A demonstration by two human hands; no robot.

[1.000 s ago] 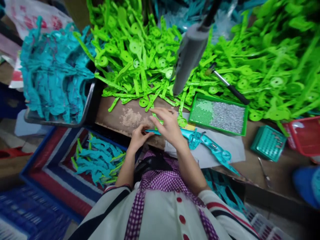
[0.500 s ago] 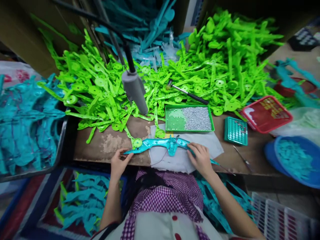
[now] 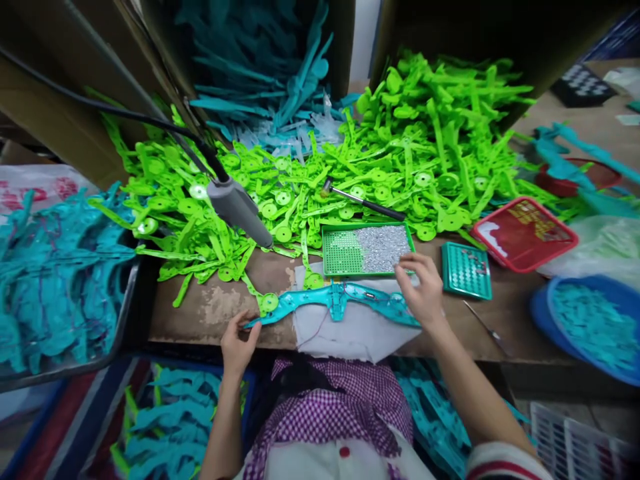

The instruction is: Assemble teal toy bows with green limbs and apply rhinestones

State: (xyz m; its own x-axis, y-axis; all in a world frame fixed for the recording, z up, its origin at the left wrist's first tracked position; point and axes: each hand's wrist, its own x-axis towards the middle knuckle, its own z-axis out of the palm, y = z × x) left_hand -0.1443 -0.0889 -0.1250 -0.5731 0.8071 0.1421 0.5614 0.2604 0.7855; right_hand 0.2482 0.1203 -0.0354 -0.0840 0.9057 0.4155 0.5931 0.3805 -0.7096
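Note:
A long, curved turquoise plastic part (image 3: pixel 305 301) with a short cross-piece at its middle lies on a white cloth (image 3: pixel 360 331) at the bench's front. My left hand (image 3: pixel 240 343) pinches its left tip between thumb and fingers. Above the part's right end is my right hand (image 3: pixel 423 290), thumb and forefinger drawn together beside the right edge of a green tray (image 3: pixel 341 252). Small silvery metal pieces (image 3: pixel 385 247) fill the tray's right half. Whatever sits between the right fingertips is too small to make out. A thin wire (image 3: pixel 316 327) hangs from the part.
Lime-green plastic parts (image 3: pixel 280 180) heap across the back, with a hammer (image 3: pixel 365 200) on them. A grey tool (image 3: pixel 240 210) hangs at left centre. To the right are a teal box (image 3: pixel 466 270), a thin metal tool (image 3: pixel 485 325), a red tray (image 3: pixel 525 233) and a blue bucket (image 3: pixel 543 320).
My right hand has let go of the turquoise part's right side and risen to the green tray's edge. My left hand keeps its hold. The view has shifted slightly.

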